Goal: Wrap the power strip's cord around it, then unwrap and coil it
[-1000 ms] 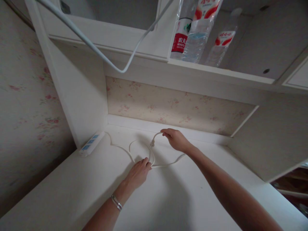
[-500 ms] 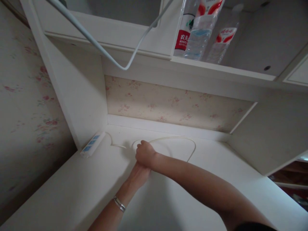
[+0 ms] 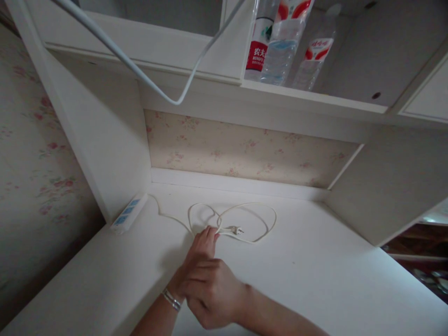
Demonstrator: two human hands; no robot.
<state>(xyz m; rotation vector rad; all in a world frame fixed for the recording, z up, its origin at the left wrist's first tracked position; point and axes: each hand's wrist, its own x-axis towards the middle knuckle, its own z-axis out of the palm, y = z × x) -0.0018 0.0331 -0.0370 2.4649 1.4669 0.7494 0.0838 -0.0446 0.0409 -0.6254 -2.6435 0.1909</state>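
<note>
- White cord (image 3: 220, 222) looped on the table (image 3: 315, 280), likely light, limp; best pinched where loops cross
- Plug (image 3: 236, 230) inside one loop, probably stiffer
- Left hand (image 3: 201, 245) closed, pinching the cord
- Right hand (image 3: 215, 291) curled; cannot tell how tightly or on what

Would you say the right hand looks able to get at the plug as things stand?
Probably yes: the plug shows uncovered beside the left hand, and only a strand of cord appears between the plug and the right hand, though whether that hand holds anything is hidden.
</note>
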